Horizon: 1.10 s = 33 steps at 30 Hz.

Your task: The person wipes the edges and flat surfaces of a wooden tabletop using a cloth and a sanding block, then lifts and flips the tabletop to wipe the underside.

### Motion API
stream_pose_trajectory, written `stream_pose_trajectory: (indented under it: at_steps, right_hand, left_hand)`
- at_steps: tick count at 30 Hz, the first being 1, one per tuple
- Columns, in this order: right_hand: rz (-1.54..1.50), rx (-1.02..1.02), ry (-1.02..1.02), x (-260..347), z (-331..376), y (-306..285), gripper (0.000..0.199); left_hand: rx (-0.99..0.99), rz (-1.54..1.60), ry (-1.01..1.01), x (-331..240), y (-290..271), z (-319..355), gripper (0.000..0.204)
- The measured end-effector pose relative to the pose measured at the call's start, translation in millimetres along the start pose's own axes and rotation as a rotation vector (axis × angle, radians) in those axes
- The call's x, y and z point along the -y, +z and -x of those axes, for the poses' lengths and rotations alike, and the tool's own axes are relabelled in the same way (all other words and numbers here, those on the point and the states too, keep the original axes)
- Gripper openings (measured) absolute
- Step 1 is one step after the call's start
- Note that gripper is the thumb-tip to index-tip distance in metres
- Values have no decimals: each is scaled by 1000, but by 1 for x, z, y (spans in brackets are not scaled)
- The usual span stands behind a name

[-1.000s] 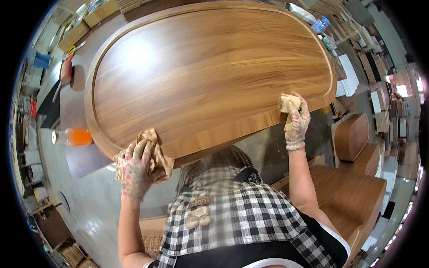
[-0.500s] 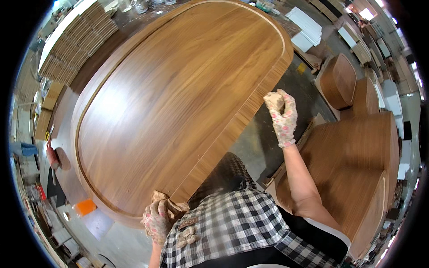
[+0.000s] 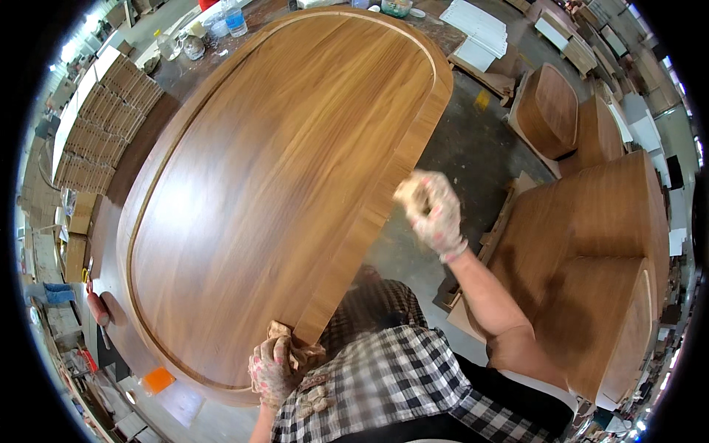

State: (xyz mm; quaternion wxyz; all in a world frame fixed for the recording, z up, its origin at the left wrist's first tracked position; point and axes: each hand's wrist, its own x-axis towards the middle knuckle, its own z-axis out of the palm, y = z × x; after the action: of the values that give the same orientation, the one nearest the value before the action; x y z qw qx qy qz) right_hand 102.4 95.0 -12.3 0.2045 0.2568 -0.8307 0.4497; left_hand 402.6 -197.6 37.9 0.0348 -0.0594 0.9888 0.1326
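Observation:
A large oval wooden tabletop (image 3: 281, 177) with a grooved border fills the middle of the view. My left hand (image 3: 272, 369), in a patterned glove, presses a tan rag (image 3: 289, 341) against the tabletop's near edge. My right hand (image 3: 434, 213), gloved the same way, holds a second tan rag (image 3: 410, 193) just off the tabletop's right side edge. My checked shirt (image 3: 384, 384) shows at the bottom.
Rounded wooden furniture pieces (image 3: 598, 244) stand on the right over the concrete floor (image 3: 473, 148). Stacked slatted panels (image 3: 96, 125) lie at the left. Plastic bottles (image 3: 229, 21) and white boards (image 3: 480, 29) sit beyond the far end. An orange object (image 3: 159, 379) lies lower left.
The view has swung, so the tabletop now runs diagonally. My right hand has slid along the side edge with its rag. My left hand stays on the near edge.

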Motion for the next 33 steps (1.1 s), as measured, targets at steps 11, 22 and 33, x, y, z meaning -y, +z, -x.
stream_pose_trajectory:
  at_steps: [11,22,33]
  right_hand:
    - [52,9,-26,6,-11,-2,20]
    - [-62,-30,-53,32,25,12,15]
    - [-144,65,13,19,8,7,30]
  left_hand:
    - [1,-75,-14,6,7,6,65]
    - [-90,-34,32,-3,4,-1,65]
    - [-118,19,34,-12,-5,-3,73]
